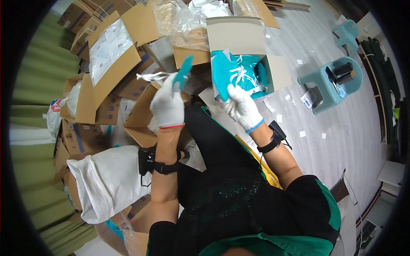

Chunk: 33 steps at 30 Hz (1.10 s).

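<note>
My left hand [168, 104], in a white knit glove, is closed on a flat teal piece [184, 70] that looks like a folded face mask. White straps [153, 77] trail from it to the left. My right hand [243, 107], also in a white glove, is closed at the near left corner of an open carton [235, 35]. Its fingers pinch the lower tip of another teal folded mask [220, 73]. Inside the carton lie several more teal masks [260, 70] with tangled white straps [244, 73]. The fingertips of both hands are partly hidden.
Open brown cardboard boxes [112, 72] crowd the left and far side, some with clear plastic liners [181, 21]. A white sack [109, 183] lies by my left forearm. On the right, a blue plastic stool [324, 87] holds dark objects. Paper scraps [302, 134] dot the grey floor.
</note>
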Each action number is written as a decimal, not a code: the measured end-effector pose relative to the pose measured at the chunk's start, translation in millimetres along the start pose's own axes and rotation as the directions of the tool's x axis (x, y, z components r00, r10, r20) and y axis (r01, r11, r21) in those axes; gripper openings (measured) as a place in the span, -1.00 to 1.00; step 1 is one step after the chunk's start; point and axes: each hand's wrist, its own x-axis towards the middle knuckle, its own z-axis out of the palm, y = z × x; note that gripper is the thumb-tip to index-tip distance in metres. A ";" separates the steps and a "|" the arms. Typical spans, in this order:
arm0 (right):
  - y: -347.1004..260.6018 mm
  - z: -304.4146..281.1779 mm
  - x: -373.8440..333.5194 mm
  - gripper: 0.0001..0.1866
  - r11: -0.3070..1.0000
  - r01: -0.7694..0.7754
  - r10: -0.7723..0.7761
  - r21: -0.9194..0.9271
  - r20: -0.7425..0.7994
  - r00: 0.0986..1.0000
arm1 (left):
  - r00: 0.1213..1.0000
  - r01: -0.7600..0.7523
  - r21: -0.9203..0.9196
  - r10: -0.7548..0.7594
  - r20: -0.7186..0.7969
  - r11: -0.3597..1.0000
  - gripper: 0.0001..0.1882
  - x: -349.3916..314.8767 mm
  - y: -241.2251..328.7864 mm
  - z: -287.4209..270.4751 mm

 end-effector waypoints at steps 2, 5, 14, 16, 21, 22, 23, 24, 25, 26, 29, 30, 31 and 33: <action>12.4 21.0 -6.0 -0.70 0.996 -0.059 0.070 -0.073 0.153 0.986 | 0.983 0.181 -0.386 -0.156 0.097 0.905 -0.75 -4.6 2.1 10.2; 41.8 32.6 3.8 -0.70 0.971 -0.034 0.059 -0.237 0.099 0.993 | 0.917 0.396 -0.751 -0.276 0.289 0.528 -0.69 -16.9 1.1 17.6; 37.3 45.3 -15.7 -0.77 0.736 -0.465 0.460 -0.491 -0.140 0.877 | 0.947 0.251 -0.552 -0.320 -0.031 0.795 -0.78 -18.3 2.5 -2.5; 25.3 52.8 -30.5 -0.70 0.408 -0.202 0.115 -0.890 -0.170 0.979 | 0.956 0.220 -0.555 -0.291 -0.041 0.802 -0.78 -13.2 1.1 -21.3; -20.5 77.2 -12.4 -0.63 0.090 0.478 -0.464 -0.874 0.388 0.797 | 0.951 0.307 -0.700 -0.237 0.198 0.644 -0.78 -8.1 -9.5 -43.7; -19.1 84.6 -1.5 -0.61 0.161 0.553 -0.388 -0.818 0.462 0.797 | 0.926 0.378 -0.730 -0.242 0.291 0.569 -0.77 -8.1 -9.2 -45.1; -17.9 91.7 2.1 -0.58 0.238 0.613 -0.315 -0.753 0.537 0.782 | 0.893 0.450 -0.748 -0.237 0.383 0.489 -0.76 -7.3 -8.8 -45.5; -20.2 97.8 -1.4 -0.57 0.606 0.339 0.005 -0.720 0.430 0.903 | 0.854 0.520 -0.751 -0.223 0.471 0.406 -0.74 -6.2 -8.7 -45.6; -15.3 96.1 2.9 -0.60 0.642 0.285 0.048 -0.712 0.408 0.912 | 0.822 0.569 -0.779 -0.143 0.552 0.262 -0.54 -5.3 -14.0 -44.5; -9.8 97.0 7.7 -0.64 0.674 0.229 0.092 -0.702 0.387 0.917 | 0.815 0.572 -0.820 -0.112 0.569 0.000 -0.47 -4.6 -14.6 -39.7; 4.0 108.0 16.4 -0.71 0.534 0.256 -0.078 -0.806 0.255 0.964 | 0.851 0.481 -0.781 -0.003 0.525 -0.400 -0.20 -14.6 -10.3 -25.2; 6.7 109.3 18.0 -0.69 0.503 0.204 -0.039 -0.840 0.213 0.976 | 0.838 0.477 -0.769 -0.045 0.544 -0.425 -0.28 -24.2 -12.4 -18.0; 8.4 108.8 18.3 -0.67 0.468 0.149 -0.006 -0.871 0.166 0.986 | 0.848 0.481 -0.856 -0.150 0.509 -0.189 -0.33 -29.4 0.1 -13.6; 15.9 98.3 23.2 -0.55 0.388 0.158 0.026 -0.908 0.182 0.983 | 0.851 0.464 -0.884 -0.303 0.429 0.050 -0.45 -32.4 8.3 -9.4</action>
